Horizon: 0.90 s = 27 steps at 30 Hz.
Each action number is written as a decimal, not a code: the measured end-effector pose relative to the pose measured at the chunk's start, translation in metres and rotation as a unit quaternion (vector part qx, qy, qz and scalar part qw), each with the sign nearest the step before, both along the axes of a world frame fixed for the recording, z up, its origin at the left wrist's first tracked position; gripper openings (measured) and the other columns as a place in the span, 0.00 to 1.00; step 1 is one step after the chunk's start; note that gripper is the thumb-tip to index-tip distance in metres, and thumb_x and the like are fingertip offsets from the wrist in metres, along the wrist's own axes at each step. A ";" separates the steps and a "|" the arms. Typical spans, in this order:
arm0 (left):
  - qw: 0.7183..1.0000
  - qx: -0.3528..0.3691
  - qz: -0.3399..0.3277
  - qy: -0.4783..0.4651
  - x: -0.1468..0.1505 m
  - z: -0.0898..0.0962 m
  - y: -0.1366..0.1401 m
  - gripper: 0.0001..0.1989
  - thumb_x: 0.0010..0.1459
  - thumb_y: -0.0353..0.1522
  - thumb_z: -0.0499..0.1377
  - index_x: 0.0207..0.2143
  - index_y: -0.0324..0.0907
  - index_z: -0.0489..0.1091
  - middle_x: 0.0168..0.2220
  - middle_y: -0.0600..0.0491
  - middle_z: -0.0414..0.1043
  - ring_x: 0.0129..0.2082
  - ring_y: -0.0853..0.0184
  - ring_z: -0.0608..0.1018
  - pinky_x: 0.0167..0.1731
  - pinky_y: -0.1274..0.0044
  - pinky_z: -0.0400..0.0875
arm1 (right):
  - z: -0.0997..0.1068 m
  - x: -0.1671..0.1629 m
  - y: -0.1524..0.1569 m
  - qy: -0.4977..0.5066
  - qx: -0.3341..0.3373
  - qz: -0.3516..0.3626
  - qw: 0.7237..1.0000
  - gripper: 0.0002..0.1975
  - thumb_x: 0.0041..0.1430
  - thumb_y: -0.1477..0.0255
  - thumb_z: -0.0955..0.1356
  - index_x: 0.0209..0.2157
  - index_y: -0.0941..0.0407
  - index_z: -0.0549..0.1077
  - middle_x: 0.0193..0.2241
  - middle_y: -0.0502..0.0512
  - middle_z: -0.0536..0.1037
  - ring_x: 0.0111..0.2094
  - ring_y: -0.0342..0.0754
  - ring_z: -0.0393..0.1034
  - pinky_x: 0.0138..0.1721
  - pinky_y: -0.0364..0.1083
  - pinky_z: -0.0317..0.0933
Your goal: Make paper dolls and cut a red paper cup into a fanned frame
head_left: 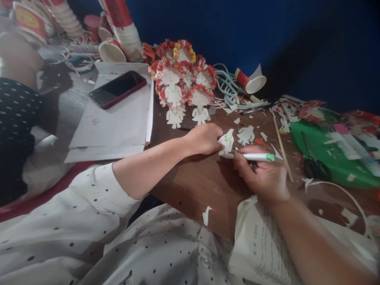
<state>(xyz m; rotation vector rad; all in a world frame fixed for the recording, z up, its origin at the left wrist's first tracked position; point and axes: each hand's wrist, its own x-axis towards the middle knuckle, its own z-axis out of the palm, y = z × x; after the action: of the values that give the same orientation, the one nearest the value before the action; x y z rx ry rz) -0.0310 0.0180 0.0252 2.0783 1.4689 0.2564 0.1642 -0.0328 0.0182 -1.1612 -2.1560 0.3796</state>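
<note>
My left hand is closed, its fingers gripping the edge of a small white paper cutout with green lines drawn on it. In my right hand is a white marker with a green end. The marker's tip rests at the lower part of the cutout, close to my left fingertips. Another white body-shaped cutout lies just beyond, apart from both hands. Several finished-looking paper dolls with red, frilled heads and white bodies are heaped behind my left hand.
A phone lies on a white cardboard sheet at left, near another person's arm. Stacked paper cups and a blue cord are at the back. Black scissors lie on a green sheet at right, with paper scraps around.
</note>
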 end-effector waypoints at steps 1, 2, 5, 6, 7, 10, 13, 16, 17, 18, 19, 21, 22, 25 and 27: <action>1.000 -0.002 0.001 -0.001 0.000 0.000 0.000 0.12 0.49 0.40 0.58 0.24 0.40 0.69 0.24 0.53 0.68 0.25 0.69 0.67 0.26 0.76 0.56 | 0.000 0.000 0.000 -0.001 -0.002 0.000 1.000 0.05 0.60 0.68 0.66 0.34 0.54 0.73 0.23 0.50 0.77 0.24 0.45 0.73 0.24 0.43 0.64; 1.000 -0.004 0.003 -0.002 0.000 0.000 0.000 0.12 0.49 0.40 0.58 0.24 0.40 0.69 0.24 0.53 0.68 0.25 0.69 0.67 0.26 0.76 0.56 | 0.000 0.000 0.000 -0.001 -0.005 -0.001 1.000 0.05 0.61 0.67 0.66 0.34 0.54 0.73 0.24 0.50 0.77 0.24 0.45 0.73 0.24 0.43 0.64; 1.000 -0.008 0.004 -0.005 0.000 0.001 0.000 0.11 0.49 0.40 0.58 0.24 0.41 0.69 0.24 0.53 0.67 0.25 0.69 0.67 0.27 0.76 0.56 | 0.000 0.000 0.001 0.002 -0.006 0.001 1.000 0.05 0.60 0.67 0.66 0.34 0.54 0.72 0.25 0.51 0.77 0.25 0.46 0.74 0.24 0.43 0.64; 1.000 -0.007 0.004 -0.006 0.000 0.001 0.000 0.11 0.49 0.40 0.58 0.24 0.40 0.69 0.24 0.53 0.67 0.25 0.69 0.67 0.27 0.76 0.56 | 0.000 0.000 0.001 0.002 -0.005 0.000 1.000 0.05 0.60 0.67 0.66 0.34 0.53 0.72 0.25 0.51 0.77 0.25 0.46 0.74 0.24 0.43 0.64; 1.000 -0.007 0.004 -0.007 0.000 0.001 -0.001 0.11 0.49 0.40 0.58 0.24 0.40 0.70 0.24 0.53 0.68 0.25 0.68 0.67 0.27 0.76 0.57 | 0.000 0.000 0.001 0.000 -0.003 -0.003 1.000 0.06 0.60 0.67 0.66 0.34 0.53 0.72 0.25 0.51 0.77 0.25 0.46 0.74 0.25 0.44 0.64; 1.000 -0.004 0.004 -0.009 0.000 -0.001 0.000 0.10 0.49 0.39 0.58 0.25 0.40 0.70 0.24 0.53 0.68 0.25 0.68 0.68 0.28 0.75 0.57 | 0.001 0.000 0.001 -0.006 -0.002 -0.010 1.000 0.06 0.60 0.66 0.66 0.34 0.53 0.73 0.25 0.51 0.77 0.26 0.47 0.74 0.26 0.44 0.65; 1.000 -0.001 0.006 -0.012 -0.001 -0.002 -0.001 0.10 0.49 0.38 0.58 0.25 0.40 0.71 0.24 0.53 0.68 0.25 0.68 0.68 0.27 0.75 0.57 | 0.002 0.000 0.000 -0.006 -0.005 -0.015 1.000 0.06 0.61 0.66 0.66 0.33 0.53 0.73 0.25 0.51 0.78 0.27 0.48 0.75 0.26 0.44 0.65; 1.000 -0.002 0.008 -0.012 0.000 -0.001 -0.001 0.11 0.48 0.39 0.58 0.24 0.40 0.70 0.23 0.53 0.68 0.25 0.68 0.68 0.27 0.76 0.57 | 0.002 0.000 0.000 -0.002 -0.008 -0.018 1.000 0.06 0.60 0.66 0.66 0.33 0.53 0.72 0.26 0.51 0.78 0.27 0.48 0.75 0.26 0.44 0.65; 1.000 -0.003 0.009 -0.012 0.000 -0.001 -0.001 0.11 0.48 0.39 0.59 0.24 0.40 0.70 0.23 0.53 0.68 0.25 0.69 0.68 0.26 0.76 0.57 | 0.001 0.001 0.000 -0.002 -0.009 -0.018 1.000 0.06 0.60 0.67 0.66 0.33 0.53 0.72 0.26 0.52 0.78 0.28 0.48 0.75 0.26 0.44 0.65; 1.000 -0.004 0.010 -0.012 0.000 -0.001 -0.001 0.11 0.48 0.39 0.59 0.23 0.40 0.70 0.23 0.53 0.68 0.25 0.69 0.68 0.26 0.76 0.56 | 0.001 0.001 0.000 -0.002 -0.009 -0.017 1.000 0.06 0.60 0.67 0.66 0.33 0.53 0.72 0.26 0.52 0.78 0.28 0.48 0.75 0.26 0.44 0.65; 1.000 -0.005 0.010 -0.012 0.000 0.000 -0.001 0.11 0.48 0.39 0.59 0.23 0.40 0.69 0.23 0.53 0.68 0.24 0.69 0.68 0.26 0.76 0.56 | 0.001 0.001 0.001 -0.002 -0.010 -0.017 1.000 0.06 0.60 0.67 0.66 0.33 0.53 0.72 0.27 0.52 0.78 0.28 0.48 0.75 0.26 0.44 0.65; 1.000 -0.006 0.013 -0.010 0.000 0.000 -0.001 0.11 0.48 0.39 0.59 0.23 0.40 0.69 0.23 0.54 0.68 0.24 0.70 0.67 0.26 0.77 0.56 | 0.002 0.001 0.001 -0.002 -0.006 -0.017 1.000 0.06 0.60 0.67 0.66 0.32 0.53 0.73 0.27 0.52 0.78 0.29 0.48 0.75 0.27 0.45 0.65; 1.000 -0.006 0.014 -0.008 0.000 0.000 -0.001 0.11 0.48 0.39 0.59 0.23 0.40 0.69 0.23 0.54 0.68 0.24 0.70 0.67 0.26 0.77 0.56 | 0.002 0.001 0.001 -0.002 -0.002 -0.018 1.000 0.06 0.60 0.67 0.66 0.32 0.53 0.73 0.27 0.52 0.78 0.29 0.48 0.75 0.28 0.45 0.65; 1.000 -0.006 0.012 -0.008 0.000 0.000 -0.001 0.11 0.48 0.39 0.59 0.23 0.40 0.70 0.23 0.53 0.68 0.25 0.69 0.68 0.26 0.76 0.56 | 0.003 0.000 0.001 -0.003 0.011 -0.021 1.000 0.06 0.60 0.67 0.66 0.32 0.52 0.73 0.27 0.52 0.78 0.30 0.48 0.75 0.30 0.46 0.66; 1.000 -0.003 0.008 -0.011 0.000 0.000 -0.001 0.10 0.48 0.39 0.59 0.24 0.40 0.70 0.23 0.53 0.68 0.25 0.68 0.68 0.26 0.76 0.57 | 0.003 0.000 0.001 -0.001 0.013 -0.023 1.000 0.06 0.60 0.67 0.66 0.32 0.52 0.73 0.27 0.52 0.78 0.29 0.48 0.75 0.30 0.46 0.66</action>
<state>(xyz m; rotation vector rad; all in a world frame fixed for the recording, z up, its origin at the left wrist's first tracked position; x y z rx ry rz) -0.0313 0.0167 0.0250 2.0539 1.4720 0.2785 0.1637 -0.0321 0.0214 -1.1948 -2.1265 0.3284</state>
